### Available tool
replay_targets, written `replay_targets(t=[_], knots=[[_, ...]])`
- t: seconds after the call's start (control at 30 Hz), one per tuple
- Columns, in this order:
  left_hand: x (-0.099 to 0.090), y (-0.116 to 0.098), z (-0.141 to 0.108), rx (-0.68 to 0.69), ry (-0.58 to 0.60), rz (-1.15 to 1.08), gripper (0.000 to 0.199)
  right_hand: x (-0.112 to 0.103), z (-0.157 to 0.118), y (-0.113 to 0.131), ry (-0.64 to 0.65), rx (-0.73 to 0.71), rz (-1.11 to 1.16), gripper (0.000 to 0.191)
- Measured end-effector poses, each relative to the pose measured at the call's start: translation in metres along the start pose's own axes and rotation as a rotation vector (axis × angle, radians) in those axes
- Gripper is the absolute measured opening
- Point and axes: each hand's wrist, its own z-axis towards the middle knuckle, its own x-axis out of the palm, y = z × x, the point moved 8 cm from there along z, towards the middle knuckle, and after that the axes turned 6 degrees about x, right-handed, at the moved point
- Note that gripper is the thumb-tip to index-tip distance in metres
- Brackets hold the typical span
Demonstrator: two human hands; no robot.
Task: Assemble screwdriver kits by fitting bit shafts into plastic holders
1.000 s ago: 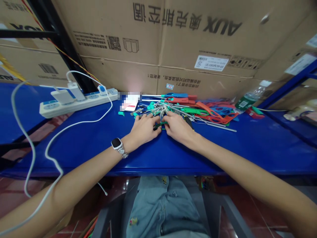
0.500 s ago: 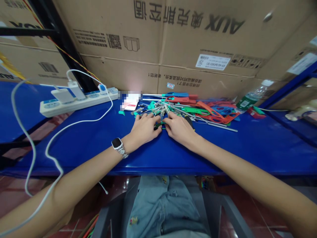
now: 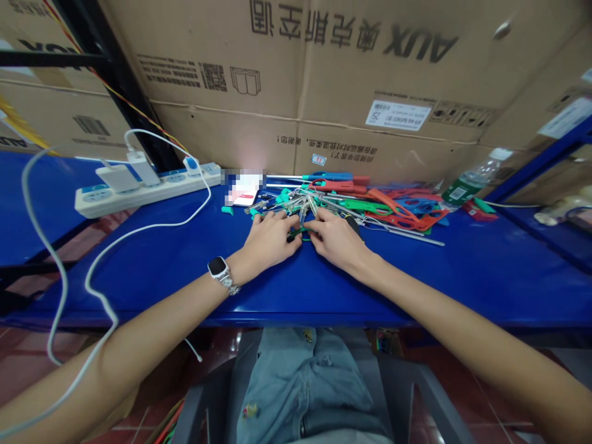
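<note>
My left hand (image 3: 272, 240) and my right hand (image 3: 337, 239) meet at the near edge of a pile of parts. Between their fingertips is a thin green and dark piece (image 3: 296, 233), mostly covered, whose kind I cannot make out. Both hands have their fingers closed around it. Just beyond my fingers lie small clear parts (image 3: 303, 213) and teal plastic bits (image 3: 283, 196). Part of a black object (image 3: 354, 225) shows behind my right hand. Red-orange plastic handle-like shells (image 3: 393, 206), a green shell (image 3: 361, 206) and thin metal rods (image 3: 416, 238) spread to the right.
A power strip (image 3: 152, 192) with white chargers stands at the left, its white cable (image 3: 139, 229) running under my left forearm's side. A phone (image 3: 246, 190) lies behind the pile's left end. A leaning bottle (image 3: 476, 180) is at the right. Cardboard boxes (image 3: 222, 135) wall off the back.
Hardly anything differs. Both hands stay in the same place with the small green piece between the fingertips, apart from a very slight shift of the right hand and forearm.
</note>
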Motion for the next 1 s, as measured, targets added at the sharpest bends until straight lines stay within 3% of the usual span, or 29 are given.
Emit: replay_targets(t=[0.2, 0.6, 1.0], knots=[[0.000, -0.001, 0.000, 0.006, -0.002, 0.016, 0.019, 0.004, 0.001, 0.006, 0.042, 0.061, -0.130, 0.032], [0.000, 0.000, 0.001, 0.010, -0.019, 0.009, 0.016, 0.003, 0.003, 0.003, 0.033, 0.091, -0.111, 0.031], [0.000, 0.003, 0.000, 0.030, -0.043, -0.011, 0.016, 0.008, -0.011, 0.003, 0.012, -0.090, -0.070, 0.038]])
